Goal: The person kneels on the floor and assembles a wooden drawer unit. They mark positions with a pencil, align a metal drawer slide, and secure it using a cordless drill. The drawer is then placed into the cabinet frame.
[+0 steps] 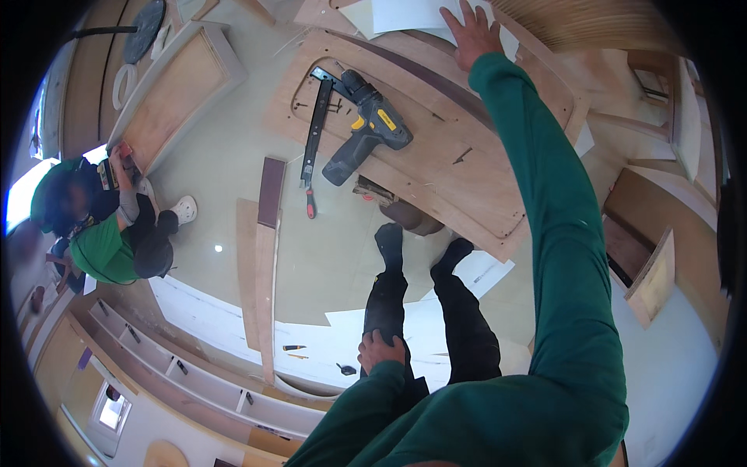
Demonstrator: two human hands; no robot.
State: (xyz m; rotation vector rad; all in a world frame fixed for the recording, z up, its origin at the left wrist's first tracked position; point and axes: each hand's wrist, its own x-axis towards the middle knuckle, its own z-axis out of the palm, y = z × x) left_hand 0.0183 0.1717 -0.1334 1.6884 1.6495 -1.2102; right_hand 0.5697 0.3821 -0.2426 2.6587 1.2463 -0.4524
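Observation:
My right hand (472, 33) reaches far forward in a green sleeve, fingers spread, lying flat on white paper sheets (405, 14) at the far end of a plywood panel (467, 171). It grips nothing. My left hand (379, 349) rests on my left thigh, fingers curled over the black trouser leg. On the panel lie a black-and-yellow cordless drill (366, 128), a long black metal square (315, 124) and a red-handled screwdriver (309, 198), all apart from both hands.
A co-worker in green (101, 226) crouches at the left beside a framed wooden panel (175, 89). Long wood strips (264, 265) lie on the pale floor. White sheets (327, 335) sit near my feet. Wooden boxes (650, 265) stand at the right, white shelving (179, 373) at lower left.

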